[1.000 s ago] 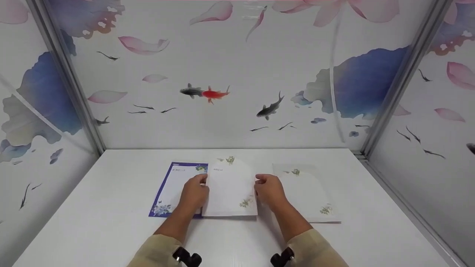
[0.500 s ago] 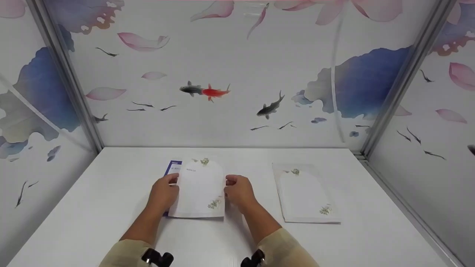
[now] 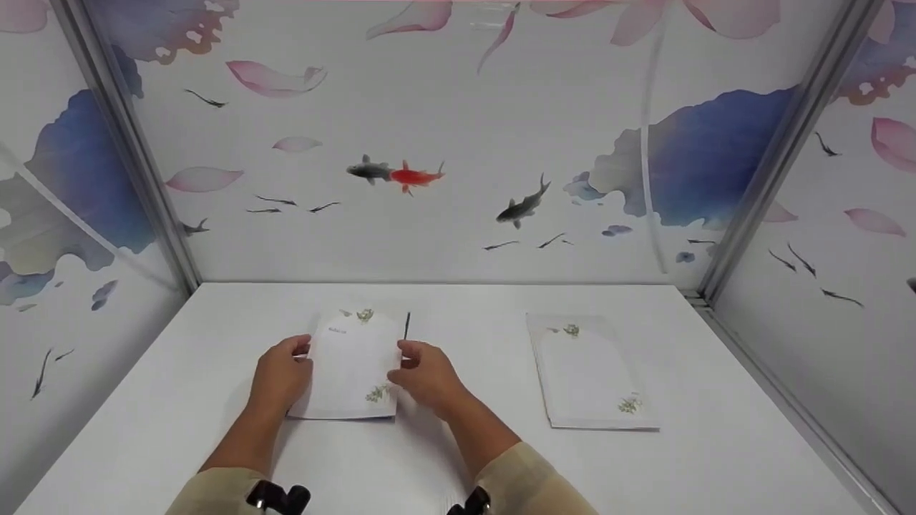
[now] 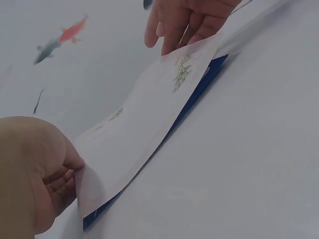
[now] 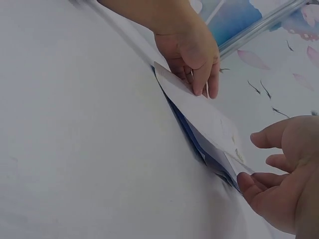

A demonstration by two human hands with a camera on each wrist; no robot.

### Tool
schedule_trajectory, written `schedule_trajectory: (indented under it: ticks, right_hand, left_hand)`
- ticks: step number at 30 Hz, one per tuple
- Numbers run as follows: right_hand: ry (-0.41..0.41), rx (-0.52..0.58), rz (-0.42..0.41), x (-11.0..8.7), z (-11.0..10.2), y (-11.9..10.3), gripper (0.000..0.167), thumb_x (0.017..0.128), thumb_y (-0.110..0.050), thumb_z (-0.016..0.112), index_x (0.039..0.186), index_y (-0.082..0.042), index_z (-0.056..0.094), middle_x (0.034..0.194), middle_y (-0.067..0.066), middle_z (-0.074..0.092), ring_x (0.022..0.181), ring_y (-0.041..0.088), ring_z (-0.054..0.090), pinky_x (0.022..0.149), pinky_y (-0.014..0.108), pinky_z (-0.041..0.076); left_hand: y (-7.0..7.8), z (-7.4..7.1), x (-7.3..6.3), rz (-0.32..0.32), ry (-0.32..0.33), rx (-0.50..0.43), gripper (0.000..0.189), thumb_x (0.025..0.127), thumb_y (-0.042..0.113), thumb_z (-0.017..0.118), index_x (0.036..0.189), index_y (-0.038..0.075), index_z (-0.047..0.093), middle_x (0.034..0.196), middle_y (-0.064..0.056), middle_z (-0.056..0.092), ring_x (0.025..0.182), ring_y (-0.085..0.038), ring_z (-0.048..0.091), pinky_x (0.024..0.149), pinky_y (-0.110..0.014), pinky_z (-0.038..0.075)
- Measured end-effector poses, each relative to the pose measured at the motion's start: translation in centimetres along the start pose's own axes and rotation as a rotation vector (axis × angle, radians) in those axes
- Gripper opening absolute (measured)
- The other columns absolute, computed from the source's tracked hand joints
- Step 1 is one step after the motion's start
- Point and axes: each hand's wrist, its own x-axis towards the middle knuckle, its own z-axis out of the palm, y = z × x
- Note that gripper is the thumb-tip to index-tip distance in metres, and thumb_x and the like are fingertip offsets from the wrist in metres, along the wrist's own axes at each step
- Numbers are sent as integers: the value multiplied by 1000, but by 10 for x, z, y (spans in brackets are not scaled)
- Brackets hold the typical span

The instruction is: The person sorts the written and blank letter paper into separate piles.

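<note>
White letter paper (image 3: 354, 365) with small green floral prints lies over a blue-bordered sheet (image 4: 199, 89), whose edge shows beneath it. My left hand (image 3: 281, 375) pinches the paper's left edge, thumb on top. At the right edge, my right hand (image 3: 429, 375) holds the paper, its thumb on the near side and some fingers spread off the edge. In the right wrist view, the layers stand slightly apart along the near edge, with the blue sheet (image 5: 187, 132) below.
A second stack of similar letter paper (image 3: 590, 375) rests on the right side of the white table (image 3: 472, 465). White panels (image 3: 458, 236) with fish and petal prints enclose the table at the back and sides.
Both hands have moved left with the letter paper, from beside the blue-bordered sheet to over it. That sheet is now almost covered. The stack on the right has stayed put.
</note>
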Motion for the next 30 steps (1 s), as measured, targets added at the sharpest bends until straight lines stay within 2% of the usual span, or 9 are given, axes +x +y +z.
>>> schedule_trajectory:
  ticks: [5,10,16,22,27,30]
  right_hand:
    - [-55,-67,-8,-1,2,2,66,95,-23,82,155,-16,58,154,10,63,147,28,57,123,50,47]
    - [-86,-120,-7,-2,2,3,67,96,-30,81,156,-15,56,157,10,60,152,28,52,128,51,41]
    - [-95,-142,-60,-2,-2,6,62,98,-34,78,152,-10,60,153,13,62,148,30,55,124,51,45]
    - [-90,-132,-58,-3,-6,5,58,99,-37,76,149,-12,64,152,12,64,145,30,58,121,51,49]
    - [-84,-117,-43,-3,-10,7,58,100,-44,73,150,-17,63,156,8,61,150,31,54,122,53,48]
    - [-76,-127,-64,-2,-16,11,57,102,-46,71,151,-17,62,155,7,63,149,29,56,122,52,48]
  left_hand:
    - [-1,0,-3,5,11,66,52,106,8,55,158,2,49,154,-23,59,143,-43,57,120,-57,47]
    - [0,1,-2,-11,-25,104,53,108,12,54,159,1,46,158,-25,54,147,-46,52,122,-59,45]
    - [0,1,1,-54,-52,116,54,109,15,52,161,3,44,161,-24,51,151,-46,47,124,-61,41]
    - [0,0,2,-62,-40,89,54,109,17,52,161,4,44,163,-23,50,153,-46,45,126,-61,40]
    - [-1,0,2,-62,-24,68,58,110,29,51,162,4,43,165,-23,47,153,-46,45,125,-61,40]
    - [1,1,2,-57,-19,71,62,111,36,50,162,4,42,166,-24,46,153,-47,44,125,-62,39]
